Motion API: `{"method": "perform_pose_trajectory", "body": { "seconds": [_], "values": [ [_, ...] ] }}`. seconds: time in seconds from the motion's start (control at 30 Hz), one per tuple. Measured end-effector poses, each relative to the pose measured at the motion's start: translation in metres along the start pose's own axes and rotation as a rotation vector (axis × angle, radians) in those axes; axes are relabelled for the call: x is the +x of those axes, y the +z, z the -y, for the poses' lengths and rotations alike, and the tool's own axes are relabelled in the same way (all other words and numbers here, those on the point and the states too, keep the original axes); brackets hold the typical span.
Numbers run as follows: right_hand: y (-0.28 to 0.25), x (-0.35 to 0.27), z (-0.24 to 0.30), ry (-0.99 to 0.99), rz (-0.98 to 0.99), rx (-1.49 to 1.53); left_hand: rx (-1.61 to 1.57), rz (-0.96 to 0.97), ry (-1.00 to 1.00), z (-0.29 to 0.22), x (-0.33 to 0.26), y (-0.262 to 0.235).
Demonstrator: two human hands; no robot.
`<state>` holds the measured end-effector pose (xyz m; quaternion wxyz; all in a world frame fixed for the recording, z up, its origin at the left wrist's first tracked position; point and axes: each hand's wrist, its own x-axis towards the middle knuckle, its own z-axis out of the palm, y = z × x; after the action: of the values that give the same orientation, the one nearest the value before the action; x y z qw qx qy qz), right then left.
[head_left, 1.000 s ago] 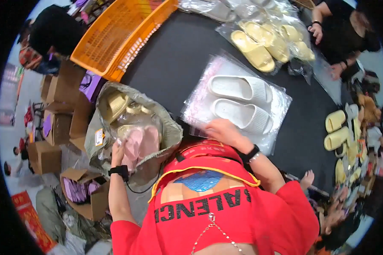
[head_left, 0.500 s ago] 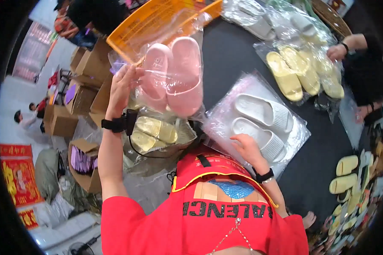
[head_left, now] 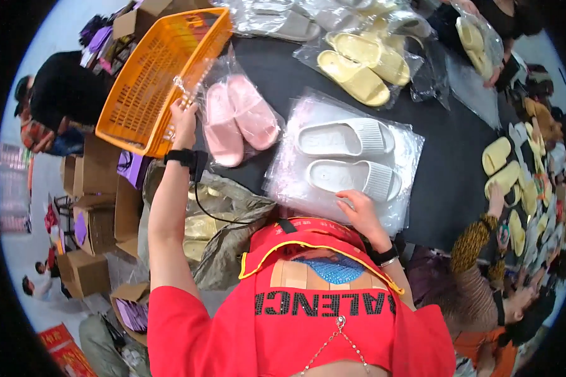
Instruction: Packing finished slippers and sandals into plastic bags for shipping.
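A pair of pink slippers (head_left: 240, 116) in a clear plastic bag lies on the dark table, beside the orange basket. The fingers of my left hand (head_left: 183, 122) are closed at the left edge of that bag, close to the basket's rim. In front of me, a pair of light grey slippers (head_left: 339, 176) rests on a stack of clear plastic bags (head_left: 286, 182). My right hand (head_left: 360, 217) has its fingers stretched out at the near grey slipper and grips nothing visible.
The orange basket (head_left: 110, 129) stands at the table's left edge. Bagged yellow slippers (head_left: 358, 63) and bagged grey slippers (head_left: 280, 25) lie farther back. Co-workers handle yellow slippers at the far right and right. A sack (head_left: 226, 251) and cardboard boxes (head_left: 85, 273) are at left.
The bagged pink slippers have gone from raised in my left hand down to the table. My view has shifted, showing more of the basket. My right hand stays by the grey slippers.
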<state>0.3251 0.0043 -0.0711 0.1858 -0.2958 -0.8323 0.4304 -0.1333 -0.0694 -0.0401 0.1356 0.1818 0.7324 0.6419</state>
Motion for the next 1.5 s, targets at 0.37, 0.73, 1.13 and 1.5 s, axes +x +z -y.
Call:
{"method": "perform_pose_trajectory", "body": {
  "seconds": [0.37,0.73,1.13,1.5],
  "values": [
    [-0.029,-0.046,-0.039,0.367,-0.351,-0.061,0.413,1.070,0.184,-0.006,-0.124,0.148],
    [-0.024,-0.069,-0.107,0.687,-0.383,-0.412,0.882,1.145,0.718,0.033,-0.213,0.233],
    [-0.021,-0.063,-0.112,0.675,-0.370,-0.458,0.858,1.065,0.773,0.045,-0.228,0.274],
    [-0.040,-0.058,-0.109,0.715,-0.288,-0.463,0.839,1.098,0.891,0.038,-0.200,0.255]
  ]
}}
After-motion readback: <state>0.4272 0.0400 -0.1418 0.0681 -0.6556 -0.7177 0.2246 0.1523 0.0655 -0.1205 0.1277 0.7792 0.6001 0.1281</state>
